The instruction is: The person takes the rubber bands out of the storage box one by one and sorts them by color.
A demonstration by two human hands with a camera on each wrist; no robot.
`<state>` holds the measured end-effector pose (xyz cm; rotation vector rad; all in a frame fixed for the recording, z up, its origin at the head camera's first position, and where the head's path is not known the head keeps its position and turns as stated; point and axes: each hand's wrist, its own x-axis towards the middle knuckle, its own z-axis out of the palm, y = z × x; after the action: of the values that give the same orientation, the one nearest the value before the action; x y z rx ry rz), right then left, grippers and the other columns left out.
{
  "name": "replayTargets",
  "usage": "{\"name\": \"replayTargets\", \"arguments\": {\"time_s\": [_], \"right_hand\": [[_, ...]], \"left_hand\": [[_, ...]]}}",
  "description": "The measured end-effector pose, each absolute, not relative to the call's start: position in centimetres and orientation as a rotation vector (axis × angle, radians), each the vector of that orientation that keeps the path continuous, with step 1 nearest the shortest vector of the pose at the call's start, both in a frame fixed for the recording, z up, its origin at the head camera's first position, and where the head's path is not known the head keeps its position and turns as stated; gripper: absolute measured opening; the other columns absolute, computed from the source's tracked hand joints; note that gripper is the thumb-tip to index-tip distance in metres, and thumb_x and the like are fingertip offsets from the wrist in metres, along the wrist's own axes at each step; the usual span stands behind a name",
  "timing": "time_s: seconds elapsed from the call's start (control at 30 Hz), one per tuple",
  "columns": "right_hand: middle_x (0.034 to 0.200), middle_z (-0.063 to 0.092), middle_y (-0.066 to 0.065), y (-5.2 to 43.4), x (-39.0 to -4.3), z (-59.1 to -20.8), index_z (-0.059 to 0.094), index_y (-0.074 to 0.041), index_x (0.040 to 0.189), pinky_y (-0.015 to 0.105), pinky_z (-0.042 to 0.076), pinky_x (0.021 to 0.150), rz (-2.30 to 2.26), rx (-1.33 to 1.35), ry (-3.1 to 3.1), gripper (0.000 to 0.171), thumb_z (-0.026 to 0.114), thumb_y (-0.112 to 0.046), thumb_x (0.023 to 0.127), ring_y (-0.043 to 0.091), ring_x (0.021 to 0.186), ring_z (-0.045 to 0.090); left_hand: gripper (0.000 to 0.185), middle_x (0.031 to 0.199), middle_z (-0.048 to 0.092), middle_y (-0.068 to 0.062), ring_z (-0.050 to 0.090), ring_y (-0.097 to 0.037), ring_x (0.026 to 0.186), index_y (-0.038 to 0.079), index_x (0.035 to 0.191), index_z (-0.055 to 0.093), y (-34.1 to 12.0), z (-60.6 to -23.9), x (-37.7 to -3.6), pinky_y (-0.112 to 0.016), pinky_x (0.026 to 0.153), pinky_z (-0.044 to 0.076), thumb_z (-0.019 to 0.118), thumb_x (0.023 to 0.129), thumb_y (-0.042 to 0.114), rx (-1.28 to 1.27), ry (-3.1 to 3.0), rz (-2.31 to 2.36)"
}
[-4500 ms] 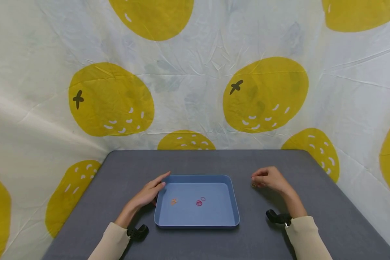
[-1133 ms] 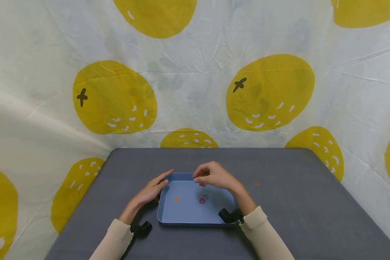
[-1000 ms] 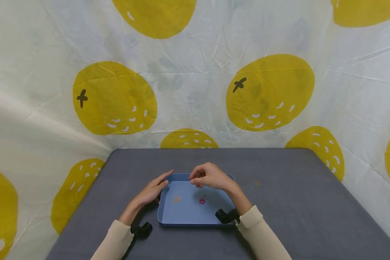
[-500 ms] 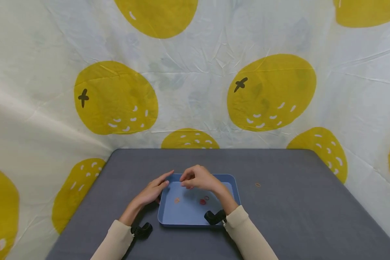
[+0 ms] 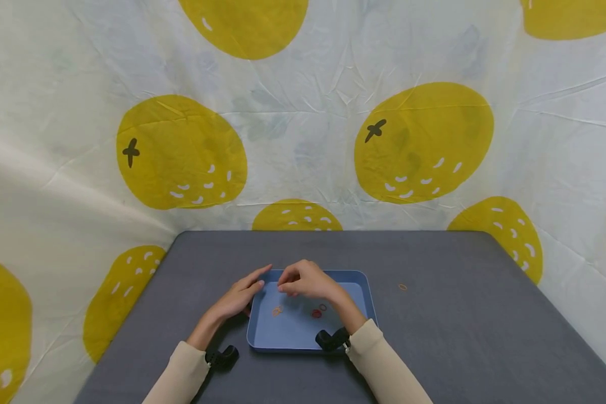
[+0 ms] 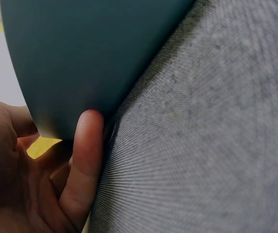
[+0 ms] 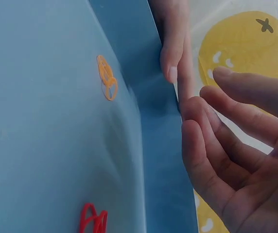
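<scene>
A blue tray [image 5: 293, 332] lies on the grey table [image 5: 434, 336]. In it are orange rubber bands [image 5: 277, 310], red bands [image 5: 316, 313] and a small dark ring [image 5: 323, 307]. My left hand [image 5: 257, 279] rests at the tray's far left corner, fingers straight along the rim and thumb [image 6: 83, 160] against the outer wall [image 6: 90, 53]. My right hand [image 5: 288, 285] hovers over the tray's left part, just above the orange bands [image 7: 107, 77]. Its fingers [image 7: 212, 145] are loosely curled and nothing shows between them.
One small orange band [image 5: 402, 287] lies on the table right of the tray. Black wrist cameras [image 5: 222, 356] [image 5: 331, 339] sit at both cuffs. Fabric with yellow fruit shapes [image 5: 182, 151] closes in the table's far and side edges.
My right hand left the band spot right of the tray and moved left over the tray to its left part. The left hand stayed on the tray corner.
</scene>
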<state>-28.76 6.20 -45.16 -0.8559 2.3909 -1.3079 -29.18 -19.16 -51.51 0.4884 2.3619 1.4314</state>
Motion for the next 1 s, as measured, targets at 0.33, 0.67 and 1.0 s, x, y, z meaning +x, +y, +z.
{"name": "replayTargets", "arguments": {"time_s": [0.33, 0.67, 1.0], "right_hand": [[0.094, 0.078, 0.014, 5.6, -29.8, -45.4, 0.08, -0.003, 0.107, 0.031, 0.06, 0.068, -1.229, -0.864, 2.409, 0.018, 0.071, -0.016, 0.099, 0.011, 0.07, 0.068], [0.089, 0.079, 0.007, 4.8, -30.6, -46.4, 0.081, -0.005, 0.101, 0.024, 0.054, 0.062, -1.137, -0.889, 2.37, 0.011, 0.073, -0.009, 0.094, 0.018, 0.067, 0.069], [0.081, 0.077, 0.001, 4.6, -30.7, -46.9, 0.082, -0.006, 0.093, 0.022, 0.051, 0.06, -1.013, -0.896, 2.388, 0.008, 0.079, -0.002, 0.086, 0.006, 0.063, 0.061]], "left_hand": [[0.05, 0.161, 0.041, -0.021, 0.066, -0.023, 0.084, 0.035, 0.163, 0.033, -19.1, -51.2, -29.0, -0.041, 0.055, 0.058, 0.041, 0.113, 0.034, 0.49, 2.375, 1.423], [0.052, 0.164, 0.034, -0.022, 0.066, -0.022, 0.085, 0.029, 0.164, 0.031, -19.4, -51.0, -29.4, -0.041, 0.055, 0.058, 0.041, 0.113, 0.035, 0.525, 2.356, 1.429], [0.052, 0.164, 0.035, -0.021, 0.065, -0.022, 0.089, 0.031, 0.164, 0.032, -19.2, -50.9, -29.4, -0.04, 0.055, 0.058, 0.042, 0.113, 0.036, 0.487, 2.34, 1.445]]}}
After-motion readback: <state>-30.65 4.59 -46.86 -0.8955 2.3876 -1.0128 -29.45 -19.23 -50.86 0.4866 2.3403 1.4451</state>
